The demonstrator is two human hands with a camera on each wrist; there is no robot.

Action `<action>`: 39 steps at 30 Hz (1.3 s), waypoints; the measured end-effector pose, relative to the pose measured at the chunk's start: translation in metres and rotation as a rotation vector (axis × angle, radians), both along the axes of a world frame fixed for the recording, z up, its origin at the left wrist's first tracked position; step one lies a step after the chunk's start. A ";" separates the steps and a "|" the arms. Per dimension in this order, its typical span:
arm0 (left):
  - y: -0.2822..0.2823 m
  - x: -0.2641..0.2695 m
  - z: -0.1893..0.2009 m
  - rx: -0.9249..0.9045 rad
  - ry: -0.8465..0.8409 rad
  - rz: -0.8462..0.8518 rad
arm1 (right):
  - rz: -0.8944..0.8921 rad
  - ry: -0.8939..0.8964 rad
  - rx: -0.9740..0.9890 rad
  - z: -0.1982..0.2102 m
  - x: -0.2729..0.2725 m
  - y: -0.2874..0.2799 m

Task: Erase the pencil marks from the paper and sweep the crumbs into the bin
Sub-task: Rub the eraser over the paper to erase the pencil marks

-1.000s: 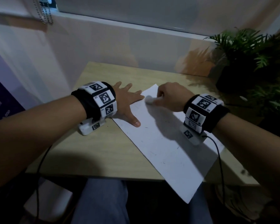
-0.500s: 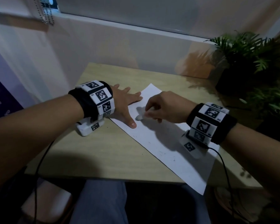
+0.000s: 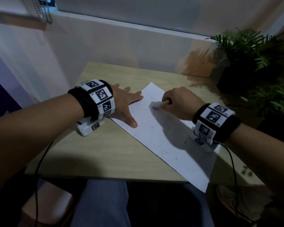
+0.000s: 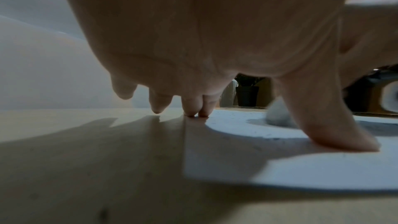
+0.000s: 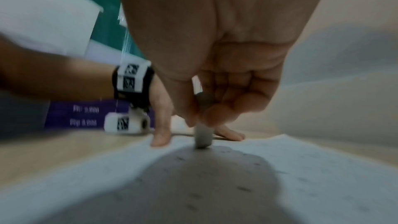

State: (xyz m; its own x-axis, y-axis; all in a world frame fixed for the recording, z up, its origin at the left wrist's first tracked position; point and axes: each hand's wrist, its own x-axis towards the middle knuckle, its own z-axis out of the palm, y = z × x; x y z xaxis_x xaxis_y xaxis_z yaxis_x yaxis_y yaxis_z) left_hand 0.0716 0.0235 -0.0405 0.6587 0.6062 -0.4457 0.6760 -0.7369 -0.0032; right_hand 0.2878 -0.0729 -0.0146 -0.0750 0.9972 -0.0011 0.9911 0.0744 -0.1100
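White paper [image 3: 162, 133] lies slantwise on the pale wood counter [image 3: 92, 149], one corner hanging past the counter's near edge and the opposite corner pointing toward the far edge. The left hand [image 3: 126, 105] rests flat at the paper's left edge, its fingers [image 4: 193, 106] straight and spread, the thumb and two fingertips pressing on the sheet, the others on the bare counter. The right hand [image 3: 179, 104] has its fingers [image 5: 217, 115] curled, pinching a small white eraser [image 5: 203, 138] whose lower end touches the paper near its far corner. Short dark crumbs [image 3: 164, 151] and faint marks lie scattered across the sheet. A potted plant [image 3: 246, 63] stands at the counter's far right corner.
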 end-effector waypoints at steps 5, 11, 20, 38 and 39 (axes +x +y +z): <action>-0.005 0.000 0.006 -0.010 -0.004 0.033 | 0.202 0.054 -0.050 -0.001 -0.027 -0.020; -0.010 -0.002 0.008 0.047 0.011 -0.011 | -0.024 -0.018 0.024 -0.007 -0.007 0.001; 0.000 -0.003 -0.004 0.073 0.016 -0.044 | 0.045 0.081 -0.024 -0.001 -0.018 0.013; -0.009 -0.001 0.003 0.085 0.008 0.059 | 0.225 0.081 -0.093 -0.006 -0.031 0.023; -0.010 0.000 0.004 0.088 0.004 0.062 | 0.183 0.069 -0.092 -0.005 -0.025 0.031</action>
